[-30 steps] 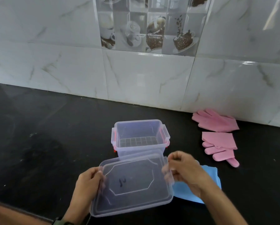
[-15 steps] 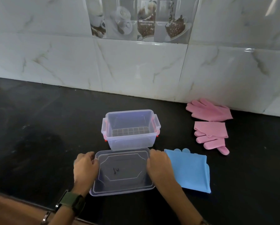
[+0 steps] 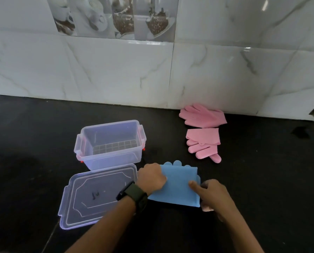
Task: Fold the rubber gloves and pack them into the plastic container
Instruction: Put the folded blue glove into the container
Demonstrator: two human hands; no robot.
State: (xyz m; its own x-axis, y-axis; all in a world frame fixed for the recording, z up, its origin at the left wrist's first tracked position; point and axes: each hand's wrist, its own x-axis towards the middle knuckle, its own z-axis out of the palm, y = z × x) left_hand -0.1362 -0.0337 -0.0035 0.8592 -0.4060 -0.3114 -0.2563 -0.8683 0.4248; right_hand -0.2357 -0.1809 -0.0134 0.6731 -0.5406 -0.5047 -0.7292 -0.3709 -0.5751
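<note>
Clear glossy plastic container (image 3: 110, 145), matt rubbery blue glove (image 3: 178, 185)

Two pink gloves lie right of centre by the wall: one pink glove (image 3: 202, 115) spread flat at the tile edge, the other pink glove (image 3: 203, 143) folded just below it. One blue glove (image 3: 178, 185) sits folded at lower centre. One clear plastic container (image 3: 109, 143) stands left of centre, and one clear lid (image 3: 96, 196) lies below it. Two hands show: the left hand (image 3: 150, 178) and the right hand (image 3: 213, 194). One watch (image 3: 134, 195) is on the left wrist.
</note>
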